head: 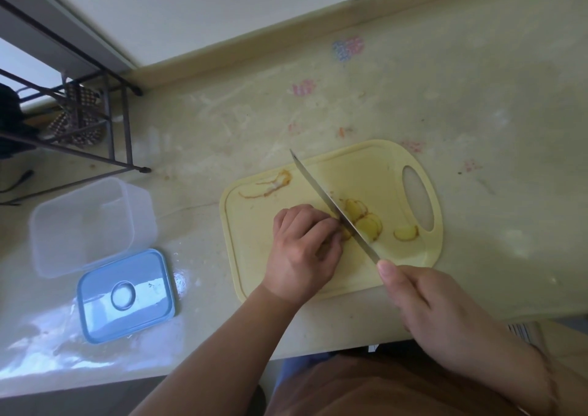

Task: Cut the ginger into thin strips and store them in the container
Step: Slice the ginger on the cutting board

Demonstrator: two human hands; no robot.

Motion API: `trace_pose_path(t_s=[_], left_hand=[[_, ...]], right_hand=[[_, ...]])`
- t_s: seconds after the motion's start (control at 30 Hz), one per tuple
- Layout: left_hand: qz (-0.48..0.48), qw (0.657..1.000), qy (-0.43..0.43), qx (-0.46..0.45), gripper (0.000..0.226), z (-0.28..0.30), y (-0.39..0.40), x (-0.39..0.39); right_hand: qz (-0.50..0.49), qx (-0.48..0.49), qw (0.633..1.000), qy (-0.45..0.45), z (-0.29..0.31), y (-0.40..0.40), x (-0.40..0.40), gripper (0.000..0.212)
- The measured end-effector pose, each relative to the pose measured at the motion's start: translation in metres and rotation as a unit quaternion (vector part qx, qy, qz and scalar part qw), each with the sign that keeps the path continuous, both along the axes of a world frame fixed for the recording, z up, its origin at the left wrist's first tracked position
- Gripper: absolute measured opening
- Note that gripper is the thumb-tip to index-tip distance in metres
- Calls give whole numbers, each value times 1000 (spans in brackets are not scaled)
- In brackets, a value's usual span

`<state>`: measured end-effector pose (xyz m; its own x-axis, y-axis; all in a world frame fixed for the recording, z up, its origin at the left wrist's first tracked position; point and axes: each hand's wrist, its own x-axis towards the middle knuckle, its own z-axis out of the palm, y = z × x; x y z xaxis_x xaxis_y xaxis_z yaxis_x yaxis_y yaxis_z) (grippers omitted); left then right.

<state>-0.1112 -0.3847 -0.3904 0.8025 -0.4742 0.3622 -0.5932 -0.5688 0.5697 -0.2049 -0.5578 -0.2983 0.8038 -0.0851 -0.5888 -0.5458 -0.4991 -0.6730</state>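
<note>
A pale yellow cutting board (261, 275) lies on the counter. My left hand (302, 250) is curled over a piece of ginger (345, 234) in the middle of the board, and most of that piece is hidden under my fingers. My right hand (426, 304) grips the handle of a knife (321, 193), whose blade rests against my left knuckles and points to the far left. Cut ginger slices (366, 221) lie right of the blade, with one more slice (406, 233) by the board's handle hole. Ginger peel (270, 185) sits at the board's far left corner.
A clear plastic container (86, 224) stands open on the left of the counter, and its blue lid (125, 294) lies just in front of it. A dark metal rack (95, 123) occupies the far left. The counter's front edge runs right below my forearms.
</note>
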Motion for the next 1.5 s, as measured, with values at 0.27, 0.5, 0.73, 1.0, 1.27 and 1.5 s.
trace_pose_path(t_s=[0.27,0.5,0.73,1.0,1.27,1.5], left_hand=[[-2,1000,3,1,3,0,0,0],[-5,1000,8,3,2,0,0,1],[1,1000,1,-5,2,0,-1,1],[-1,1000,0,-4,2,0,-1,1],[1,1000,-2,-4,2,0,-2,1],[7,1000,-9,2,0,-1,-3,-1]], right_hand=[[-10,6,1000,9,8,-1,-4,67],[-24,2,1000,2,7,4,-9,75],[-22,3,1000,1,11,8,-8,61],[-30,3,999,-15,5,11,-7,65],[-22,12,999,-21,-11,17,4,55],[-33,16,999,-21,-20,22,21,56]])
